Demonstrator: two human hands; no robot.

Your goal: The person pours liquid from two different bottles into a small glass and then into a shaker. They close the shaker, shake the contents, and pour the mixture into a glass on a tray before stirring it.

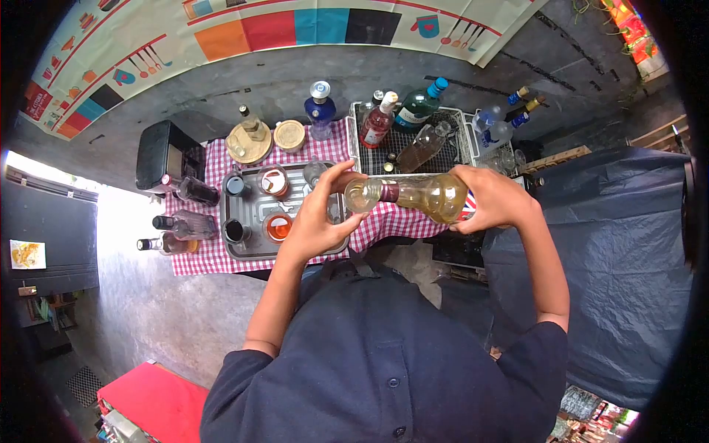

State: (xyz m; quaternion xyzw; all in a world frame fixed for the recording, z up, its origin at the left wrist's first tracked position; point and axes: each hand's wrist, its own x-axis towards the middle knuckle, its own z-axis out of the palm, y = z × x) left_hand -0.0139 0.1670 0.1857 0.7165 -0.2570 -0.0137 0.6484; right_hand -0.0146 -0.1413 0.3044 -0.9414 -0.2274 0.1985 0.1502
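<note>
My left hand (316, 225) is wrapped round a clear drinking glass (360, 196), its fingers and thumb on either side. In my right hand (496, 198) lies a bottle of pale yellow liquid (434, 198), tipped sideways with its neck at the glass's mouth. Whether liquid is running out, I cannot make out. Below and left of the glass sits a dark tray (255, 210). On it stand a glass of orange-red drink (278, 227), another reddish glass (273, 182) and two dark-looking glasses (236, 232). A further clear glass (314, 174) is partly behind my left hand.
A wire basket (467, 140) at the back holds several bottles, among them a pink bottle (377, 124) and a green bottle (422, 105). A blue bottle (320, 111) stands left of it. More bottles (188, 224) line the left side of the checkered cloth (196, 260).
</note>
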